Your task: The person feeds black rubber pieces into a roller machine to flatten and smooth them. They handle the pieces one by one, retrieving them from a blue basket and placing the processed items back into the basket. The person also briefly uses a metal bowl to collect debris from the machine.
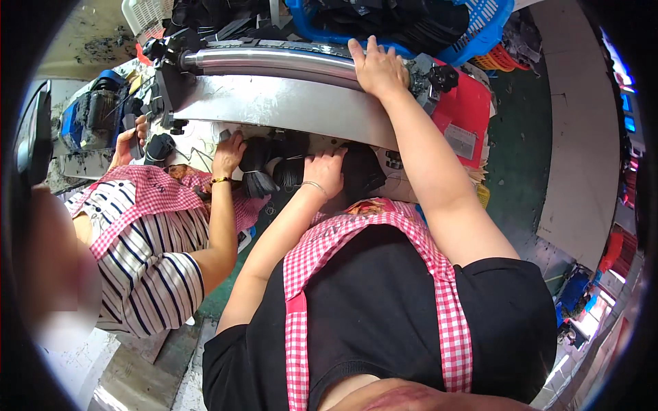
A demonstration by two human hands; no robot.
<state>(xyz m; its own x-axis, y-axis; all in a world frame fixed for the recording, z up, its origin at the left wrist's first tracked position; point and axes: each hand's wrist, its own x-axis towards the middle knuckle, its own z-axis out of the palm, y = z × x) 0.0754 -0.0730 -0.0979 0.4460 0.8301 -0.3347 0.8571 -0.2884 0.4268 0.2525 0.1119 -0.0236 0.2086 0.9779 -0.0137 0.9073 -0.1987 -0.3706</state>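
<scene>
A machine with a long polished metal roller (274, 60) and a broad, smooth metal plate (281, 103) lies across the bench before me. My right hand (382, 70) rests on the roller's right end, fingers spread, with nothing gripped. Under the plate's near edge, my left hand (325, 172) is closed at a stack of flat black pieces (363, 168); its fingertips are partly hidden. Just left of it lies a tied bundle of black strips (258, 171).
At my left a co-worker in a striped shirt (154, 288) has both hands at the bench. A blue basket (483, 34) of black pieces stands behind the roller. Right of the machine lies a red board (466, 109). A motor (99, 113) sits far left.
</scene>
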